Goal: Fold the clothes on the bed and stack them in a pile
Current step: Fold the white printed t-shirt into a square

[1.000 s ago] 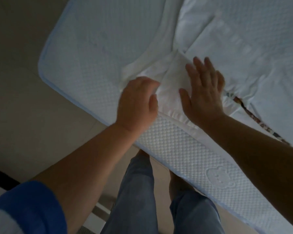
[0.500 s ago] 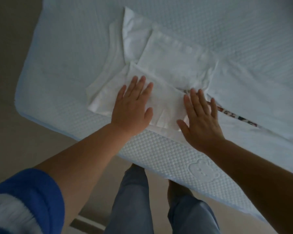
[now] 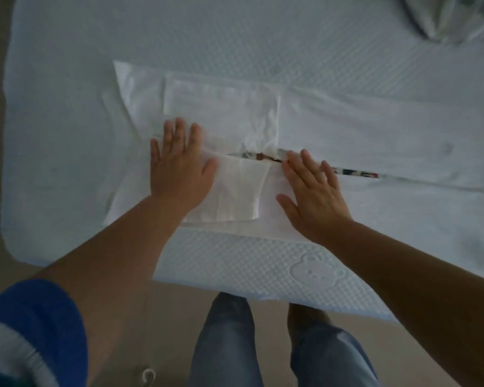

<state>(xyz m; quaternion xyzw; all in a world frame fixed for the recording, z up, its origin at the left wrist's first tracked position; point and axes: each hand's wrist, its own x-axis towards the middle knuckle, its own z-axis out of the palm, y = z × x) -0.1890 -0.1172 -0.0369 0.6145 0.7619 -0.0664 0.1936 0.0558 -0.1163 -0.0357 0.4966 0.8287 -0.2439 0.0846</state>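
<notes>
A white T-shirt (image 3: 347, 129) lies flat near the front edge of the bed (image 3: 235, 32), both long sides folded in toward the middle. A thin strip of coloured print (image 3: 358, 173) shows in the gap between the folds. Its two sleeves (image 3: 221, 107) are folded over on the left part. My left hand (image 3: 178, 166) presses flat on the near folded sleeve with straight fingers. Pressing flat on the near fold just to its right is my right hand (image 3: 315, 191), fingertips at the gap.
A crumpled pale garment (image 3: 442, 18) lies at the far right corner of the bed. The mattress edge with an embossed bear mark (image 3: 316, 270) runs just below my hands. My legs in jeans (image 3: 227, 347) stand on the beige floor against it.
The view swung so the whole folded shirt now lies straight across. My left hand went from curled on the sleeve to flat on it. Both hands slid along the near fold.
</notes>
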